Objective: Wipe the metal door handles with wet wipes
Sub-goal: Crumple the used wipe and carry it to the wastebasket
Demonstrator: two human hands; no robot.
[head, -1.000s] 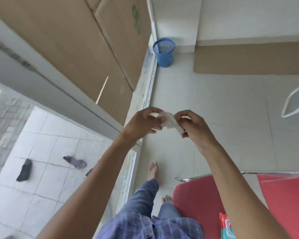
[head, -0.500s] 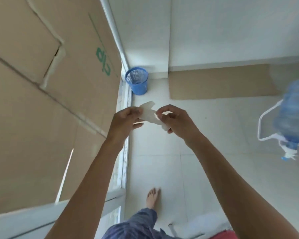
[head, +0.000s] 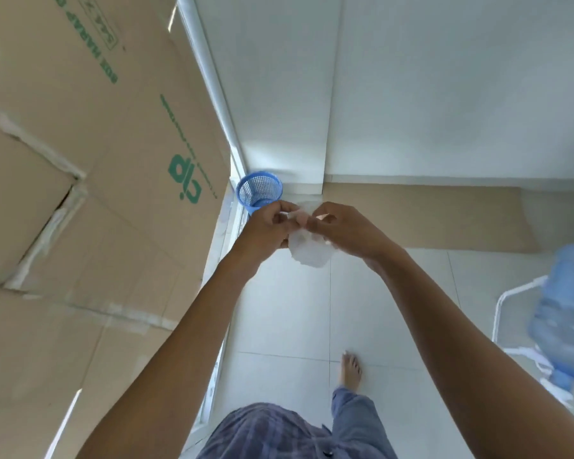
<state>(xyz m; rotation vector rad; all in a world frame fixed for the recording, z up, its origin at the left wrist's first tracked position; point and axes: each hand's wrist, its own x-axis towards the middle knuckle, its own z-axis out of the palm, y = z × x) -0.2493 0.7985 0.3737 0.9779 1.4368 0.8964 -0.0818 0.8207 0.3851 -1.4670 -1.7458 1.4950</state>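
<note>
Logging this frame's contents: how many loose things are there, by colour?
White: 1, the wet wipe held between left hand and right hand.
Blue: 2, the basket and the water jug.
Total: 3.

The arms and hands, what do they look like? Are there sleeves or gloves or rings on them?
Both arms are bare as far as the picture shows: no sleeves reach the forearms. The left hand and the right hand wear no gloves, and no watch, bracelet or ring shows. Lower down, the person wears a blue-grey checked shirt and blue-grey trousers, and one bare foot shows.
</note>
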